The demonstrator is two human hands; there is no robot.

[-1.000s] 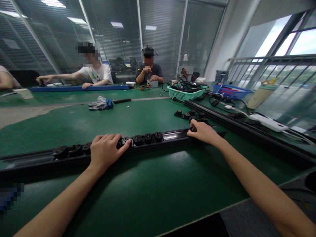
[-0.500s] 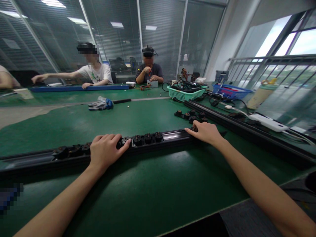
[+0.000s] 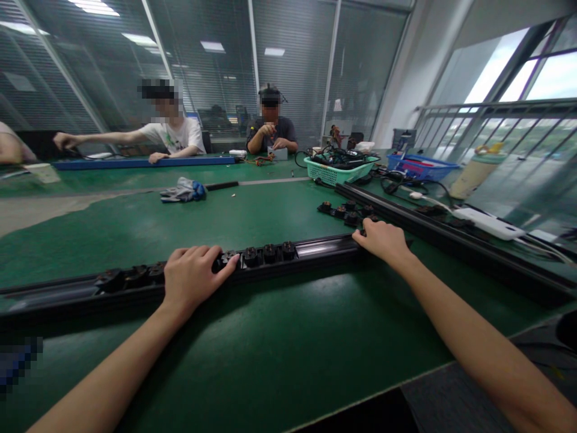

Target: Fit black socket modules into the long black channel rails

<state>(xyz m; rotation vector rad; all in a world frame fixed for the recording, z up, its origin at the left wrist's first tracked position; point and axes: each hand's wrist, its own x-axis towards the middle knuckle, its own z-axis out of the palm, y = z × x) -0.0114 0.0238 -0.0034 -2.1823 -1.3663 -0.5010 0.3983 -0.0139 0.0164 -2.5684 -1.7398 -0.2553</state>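
Note:
A long black rail (image 3: 324, 246) lies across the green table in front of me, with several black power socket modules (image 3: 269, 252) seated in its channel. My left hand (image 3: 192, 273) is closed over the rail left of its middle, thumb on the near side by a socket, fingers over the far side. My right hand (image 3: 382, 239) pinches at the rail's right end. A small dark piece, seemingly a socket module, is mostly hidden under its fingertips. Just beyond that hand, several loose socket modules (image 3: 349, 211) lie on the table.
Another black rail (image 3: 433, 231) runs diagonally at right, beside a white power strip (image 3: 489, 224). Farther back are a green basket (image 3: 333, 174) of cables, a blue basket (image 3: 424, 168) and gloves (image 3: 184, 190). Two people sit across, one touching a blue rail (image 3: 193, 161).
My right hand has slid a little to the right along the rail, baring more of the empty channel. My left hand stays in place.

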